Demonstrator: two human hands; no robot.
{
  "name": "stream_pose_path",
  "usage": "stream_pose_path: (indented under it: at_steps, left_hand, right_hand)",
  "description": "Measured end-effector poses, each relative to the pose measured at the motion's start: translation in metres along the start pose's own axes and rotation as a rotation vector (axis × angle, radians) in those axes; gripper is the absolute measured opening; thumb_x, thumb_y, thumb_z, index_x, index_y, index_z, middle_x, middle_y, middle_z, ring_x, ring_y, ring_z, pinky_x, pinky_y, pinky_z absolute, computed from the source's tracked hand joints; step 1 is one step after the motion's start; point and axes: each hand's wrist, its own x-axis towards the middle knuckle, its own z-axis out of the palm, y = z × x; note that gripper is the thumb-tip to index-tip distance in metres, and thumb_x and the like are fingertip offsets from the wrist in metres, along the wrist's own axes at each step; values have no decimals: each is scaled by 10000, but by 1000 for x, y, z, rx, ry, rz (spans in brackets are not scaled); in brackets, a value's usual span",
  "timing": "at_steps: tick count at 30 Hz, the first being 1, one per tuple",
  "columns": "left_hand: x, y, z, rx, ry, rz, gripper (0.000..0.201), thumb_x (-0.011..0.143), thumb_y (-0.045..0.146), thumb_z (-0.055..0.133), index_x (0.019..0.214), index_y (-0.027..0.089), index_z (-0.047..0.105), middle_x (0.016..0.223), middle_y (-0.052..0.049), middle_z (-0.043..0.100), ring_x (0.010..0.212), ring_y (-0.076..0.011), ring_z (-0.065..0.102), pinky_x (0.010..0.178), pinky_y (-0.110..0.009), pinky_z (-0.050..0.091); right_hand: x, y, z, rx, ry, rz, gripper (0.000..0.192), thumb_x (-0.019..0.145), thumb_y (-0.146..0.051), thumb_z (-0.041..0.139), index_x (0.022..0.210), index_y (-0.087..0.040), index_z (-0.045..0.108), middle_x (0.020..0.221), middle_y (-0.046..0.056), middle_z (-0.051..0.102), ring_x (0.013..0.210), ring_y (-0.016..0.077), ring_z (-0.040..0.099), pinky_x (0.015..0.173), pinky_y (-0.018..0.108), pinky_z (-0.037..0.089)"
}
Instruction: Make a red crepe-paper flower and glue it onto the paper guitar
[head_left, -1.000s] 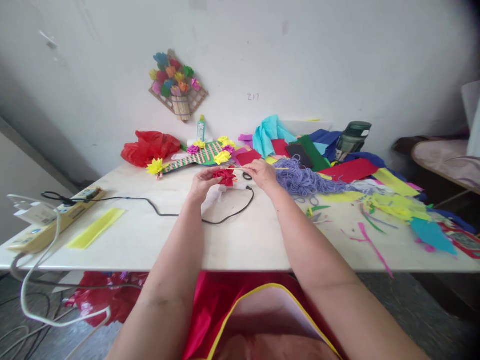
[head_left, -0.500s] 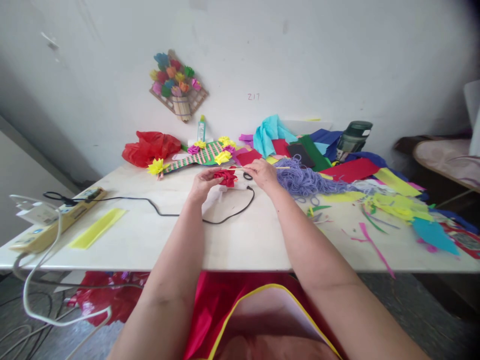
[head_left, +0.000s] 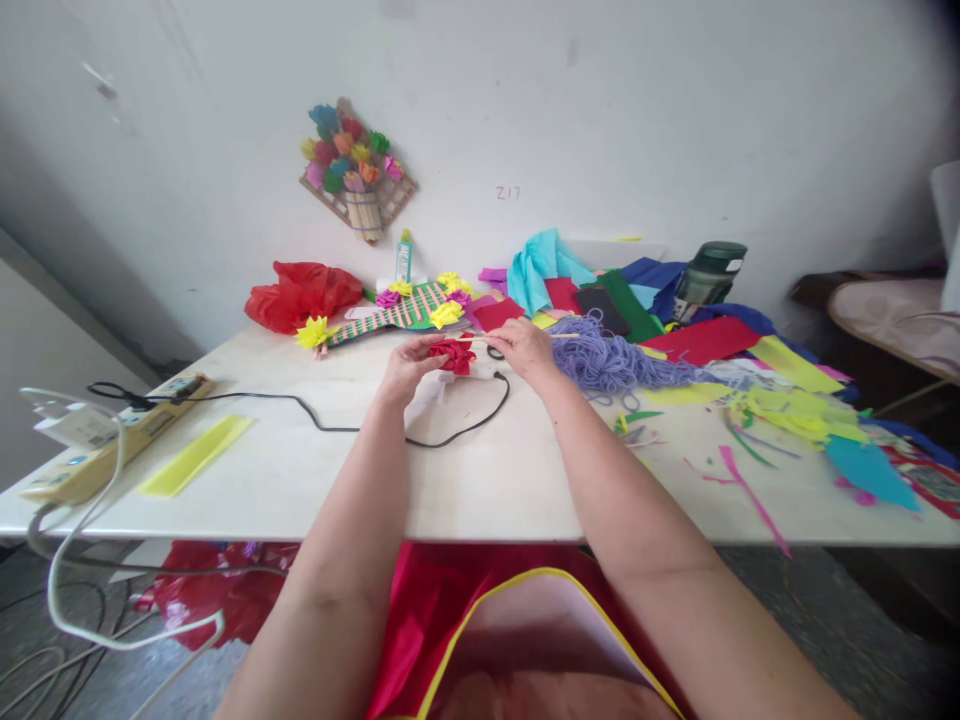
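Red paper flower [head_left: 453, 355] held above surface [head_left: 480, 470] near far centre, crinkled layered petals, slightly rotated and nudged right versus a second ago; shaping appears ongoing. Left hand [head_left: 406, 365] pinches flower's left edge, fingers closed on it. Right hand [head_left: 525, 347] closed on thin wooden stick [head_left: 559, 336] running into flower. White glue gun [head_left: 435, 387] beneath, black cord [head_left: 337, 420] looping. Lilac yarn heap [head_left: 607, 362] right, soft, tangled. Flat felt scraps [head_left: 787, 395] beyond, bright colours.

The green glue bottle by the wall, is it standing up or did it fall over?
Standing up. The green glue bottle rises straight from the table against the wall, cap end on top, behind the striped mat.
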Motion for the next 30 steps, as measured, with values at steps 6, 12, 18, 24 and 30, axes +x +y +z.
stream_pose_path:
  at_steps: [6,12,18,24,30]
  left_hand:
    - [0,1,1,3,4,-11,493,445,231,932,897,148,756,845,-77,765,781,-221,715,817,-385,559]
    - [-1,1,3,-3,2,-22,493,445,222,934,899,144,757,834,-73,764,776,-209,709,821,-366,551]
    - [0,-2,0,-2,-47,-49,491,479,211,924,938,147,761,857,-80,767,763,-204,711,810,-359,551]
    - [-1,-1,0,11,-68,-66,460,490,205,919,921,152,766,852,-79,766,755,-205,708,795,-361,558]
    - [-2,2,3,13,-76,-77,474,474,221,924,915,152,763,829,-73,762,738,-207,706,781,-364,559]
  right_hand:
    - [0,0,-1,1,9,-25,203,911,-356,617,929,-264,797,852,50,710,825,190,555,661,297,367]
    - [-1,-4,-4,-4,-19,-14,199,910,-341,620,935,-252,796,873,55,713,836,194,555,671,299,369]
    - [1,-3,-3,7,-23,-43,202,912,-353,619,929,-259,797,862,56,712,837,195,555,690,302,382]
    - [2,0,-2,3,-50,-63,206,909,-361,622,939,-257,797,883,62,712,854,203,562,716,316,397]
    - [2,0,-3,-14,-47,-88,210,914,-348,613,945,-250,796,877,66,707,849,203,549,722,317,391]
